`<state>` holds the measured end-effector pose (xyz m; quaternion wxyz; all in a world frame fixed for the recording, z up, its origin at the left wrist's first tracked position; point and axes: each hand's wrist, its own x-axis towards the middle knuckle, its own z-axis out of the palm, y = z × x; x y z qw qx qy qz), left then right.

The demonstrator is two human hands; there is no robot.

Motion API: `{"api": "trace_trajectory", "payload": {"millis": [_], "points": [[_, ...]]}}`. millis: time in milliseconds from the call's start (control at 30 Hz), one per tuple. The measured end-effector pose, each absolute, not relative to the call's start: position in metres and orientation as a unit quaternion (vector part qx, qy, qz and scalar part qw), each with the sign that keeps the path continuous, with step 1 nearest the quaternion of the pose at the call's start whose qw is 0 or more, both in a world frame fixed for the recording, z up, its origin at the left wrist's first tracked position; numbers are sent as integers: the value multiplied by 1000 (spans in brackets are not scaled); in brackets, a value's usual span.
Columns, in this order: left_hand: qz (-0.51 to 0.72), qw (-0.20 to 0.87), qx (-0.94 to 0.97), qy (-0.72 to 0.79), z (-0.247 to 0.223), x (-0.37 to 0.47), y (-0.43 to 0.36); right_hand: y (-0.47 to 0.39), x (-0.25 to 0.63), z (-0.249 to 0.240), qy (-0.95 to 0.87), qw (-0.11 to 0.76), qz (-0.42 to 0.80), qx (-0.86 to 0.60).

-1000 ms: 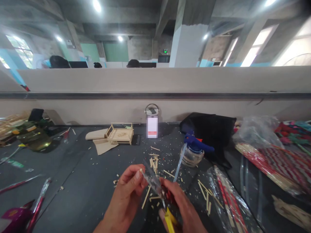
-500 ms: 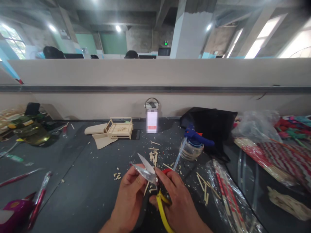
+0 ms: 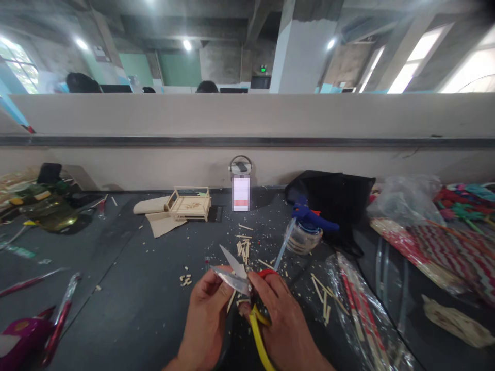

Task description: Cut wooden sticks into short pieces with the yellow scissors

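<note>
The right hand (image 3: 284,309) grips scissors (image 3: 237,267), blades parted beside the left hand's (image 3: 209,304) fingertips. Beyond, cut wooden sticks (image 3: 243,249) and a small wooden frame (image 3: 190,206) rest on the dark table (image 3: 131,299).

Dark tabletop (image 3: 127,293). Stick pieces (image 3: 243,249) scattered mid-table; small wooden frame (image 3: 188,207) by brown paper (image 3: 164,225) farther back; glass jar (image 3: 303,242), black cloth (image 3: 336,203), clear plastic packet (image 3: 361,314) to right.

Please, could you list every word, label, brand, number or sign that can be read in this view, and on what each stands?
No text is readable.
Green lit sign, background: too small.
White-and-pink rectangle, centre: pixelated.
Purple tool, lower left: any marking too blurred.
Clear plastic packet, right: any print too blurred.
</note>
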<state>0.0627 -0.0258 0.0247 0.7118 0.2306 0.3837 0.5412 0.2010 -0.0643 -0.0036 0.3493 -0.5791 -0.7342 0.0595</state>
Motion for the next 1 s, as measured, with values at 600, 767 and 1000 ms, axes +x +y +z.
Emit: {"api": "trace_trajectory", "payload": {"millis": [600, 767, 1000], "points": [[545, 675, 304, 393, 21, 61, -26, -69, 203, -12, -733, 356, 42, -578], [548, 676, 312, 381, 22, 62, -27, -69, 204, -12, -736, 367, 48, -566], [540, 669, 330, 390, 19, 63, -27, -70, 205, -15, -730, 368, 59, -573]]}}
